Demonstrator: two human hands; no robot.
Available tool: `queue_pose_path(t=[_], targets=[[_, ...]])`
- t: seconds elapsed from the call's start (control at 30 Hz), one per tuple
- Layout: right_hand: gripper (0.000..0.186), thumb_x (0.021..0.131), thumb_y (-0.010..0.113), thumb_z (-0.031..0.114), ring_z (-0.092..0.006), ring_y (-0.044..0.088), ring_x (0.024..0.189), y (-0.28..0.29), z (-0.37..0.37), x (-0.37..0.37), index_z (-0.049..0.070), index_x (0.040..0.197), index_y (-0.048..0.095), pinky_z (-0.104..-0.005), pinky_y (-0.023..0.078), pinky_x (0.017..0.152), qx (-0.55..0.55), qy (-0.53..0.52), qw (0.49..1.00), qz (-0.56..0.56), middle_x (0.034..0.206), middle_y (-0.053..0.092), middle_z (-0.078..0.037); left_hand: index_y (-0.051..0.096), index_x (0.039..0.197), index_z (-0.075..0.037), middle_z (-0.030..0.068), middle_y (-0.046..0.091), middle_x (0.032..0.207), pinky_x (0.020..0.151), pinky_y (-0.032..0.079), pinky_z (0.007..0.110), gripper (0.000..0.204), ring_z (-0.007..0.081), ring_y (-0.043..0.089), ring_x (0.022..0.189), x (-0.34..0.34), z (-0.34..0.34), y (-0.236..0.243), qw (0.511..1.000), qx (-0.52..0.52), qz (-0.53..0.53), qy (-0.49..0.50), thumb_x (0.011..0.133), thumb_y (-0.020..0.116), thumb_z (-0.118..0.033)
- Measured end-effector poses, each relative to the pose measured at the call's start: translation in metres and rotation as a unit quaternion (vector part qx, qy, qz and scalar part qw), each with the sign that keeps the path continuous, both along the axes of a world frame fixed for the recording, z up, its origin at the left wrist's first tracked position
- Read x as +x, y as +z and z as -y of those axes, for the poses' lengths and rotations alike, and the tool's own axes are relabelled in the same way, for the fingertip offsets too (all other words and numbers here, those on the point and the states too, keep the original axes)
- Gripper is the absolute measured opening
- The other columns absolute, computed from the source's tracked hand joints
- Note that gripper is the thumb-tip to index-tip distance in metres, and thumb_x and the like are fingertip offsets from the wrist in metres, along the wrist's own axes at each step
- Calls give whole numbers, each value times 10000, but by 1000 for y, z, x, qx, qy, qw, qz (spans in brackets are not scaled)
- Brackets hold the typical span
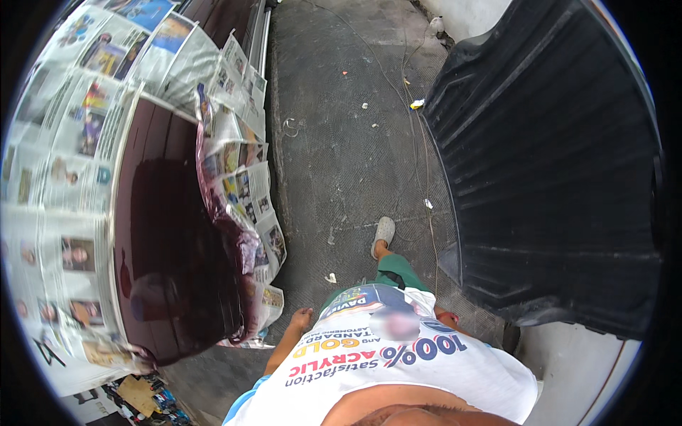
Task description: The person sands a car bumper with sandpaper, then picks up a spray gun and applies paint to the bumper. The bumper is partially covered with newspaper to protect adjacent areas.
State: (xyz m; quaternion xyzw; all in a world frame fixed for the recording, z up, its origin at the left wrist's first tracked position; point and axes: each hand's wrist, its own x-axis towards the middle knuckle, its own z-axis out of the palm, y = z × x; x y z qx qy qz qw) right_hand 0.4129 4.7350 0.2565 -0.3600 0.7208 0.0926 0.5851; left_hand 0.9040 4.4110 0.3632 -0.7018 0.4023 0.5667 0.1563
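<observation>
My left hand [301, 318] hangs low at my left side, its fingers curled in, with nothing seen in them. It is nearest to a glossy dark maroon vehicle panel [167, 234], which it does not touch. Newspaper sheets [60, 184] mask the area around the panel, and a crumpled, maroon-stained strip of masking [238, 245] runs along its right edge. My right hand [445, 317] is at my right side, mostly hidden behind my white printed shirt [383, 341]; its fingers cannot be made out.
A large black ribbed plastic liner [554, 170] stands along the right, by a white surface [579, 369]. Thin cords [426, 160] trail over the dark textured floor [334, 163], where small scraps lie. Assorted items and cardboard [138, 395] sit at the lower left. One clog [384, 231] shows ahead of me.
</observation>
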Motion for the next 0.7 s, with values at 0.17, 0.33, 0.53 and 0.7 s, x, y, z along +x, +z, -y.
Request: queue_pose_path(t=[0.17,0.33,0.53,0.7], targets=[[396,986,580,271,-221,766,938,77,203,-118,32,1270,718,-402,600,777,31,39,988,149,1102,794,-144,622,1428,-20,150,729,1276,1019,519,367,521,232,696,1103,-75,140,15,981,-194,8,-3,1034,655,-360],[414,980,573,198,-161,732,805,97,406,-273,51,1362,636,-340,550,603,-13,-256,966,23,1005,794,-87,583,1468,-24,163,701,1328,1026,514,370,539,246,690,1129,-204,283,54,965,-232,-87,83,1046,626,-357],[489,919,665,200,-336,687,1208,127,639,-347,3,1366,650,-403,525,1027,-264,-227,928,-131,1276,719,-228,599,1454,-25,223,641,1440,1105,481,411,580,341,617,1340,-201,366,-10,995,-102,-10,-8,1014,667,-396],[503,933,674,234,-362,627,1313,120,725,-381,10,1382,647,-422,478,1119,-245,-205,933,-164,1376,668,-241,665,1372,-41,226,670,1378,1072,502,461,487,350,641,1287,-253,492,5,999,41,30,7,1053,569,-397]])
